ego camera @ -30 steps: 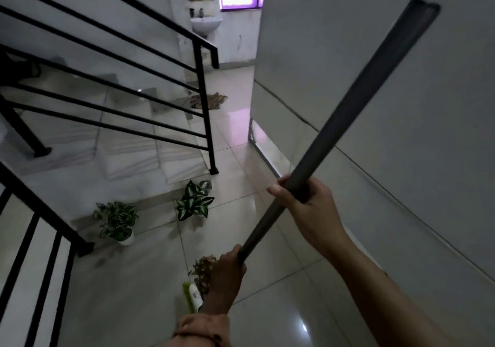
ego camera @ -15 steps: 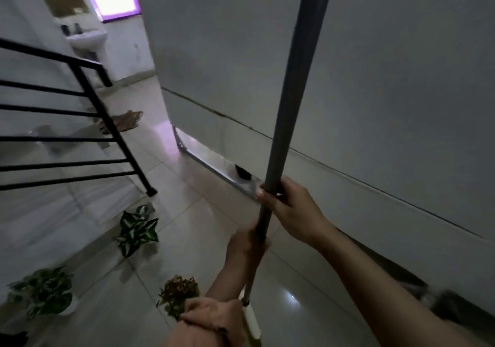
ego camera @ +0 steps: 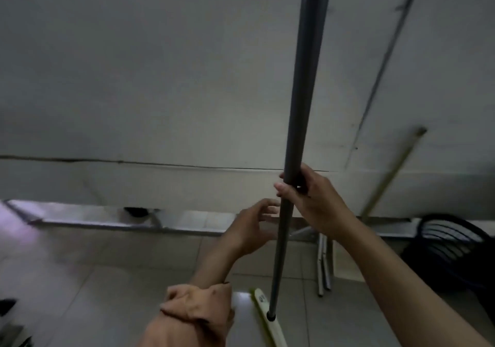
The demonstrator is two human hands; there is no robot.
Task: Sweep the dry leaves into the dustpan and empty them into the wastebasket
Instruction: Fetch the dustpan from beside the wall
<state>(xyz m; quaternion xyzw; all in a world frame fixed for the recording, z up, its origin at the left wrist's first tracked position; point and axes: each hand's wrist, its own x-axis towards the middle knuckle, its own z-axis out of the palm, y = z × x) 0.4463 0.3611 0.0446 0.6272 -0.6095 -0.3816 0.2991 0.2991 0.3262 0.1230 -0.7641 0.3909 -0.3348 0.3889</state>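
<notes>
A long grey broom handle (ego camera: 300,121) stands nearly upright in front of me, its lower end joined to a pale green-and-white broom head (ego camera: 267,317) on the tiled floor. My right hand (ego camera: 308,196) is closed around the handle at mid height. My left hand (ego camera: 249,228) is just left of the handle, fingers spread, holding nothing. No dry leaves or dustpan are in view. A dark ribbed basket (ego camera: 450,250) lies at the right by the wall.
A grey wall (ego camera: 160,78) fills the view ahead, with a metal rail (ego camera: 107,220) along its base. A thin stick (ego camera: 391,175) leans on the wall at right, and short metal bars (ego camera: 324,266) stand near it.
The view swung right, away from the stairs and plants, to face the wall. The broom handle went from tilted to upright. My left hand has let go of the handle.
</notes>
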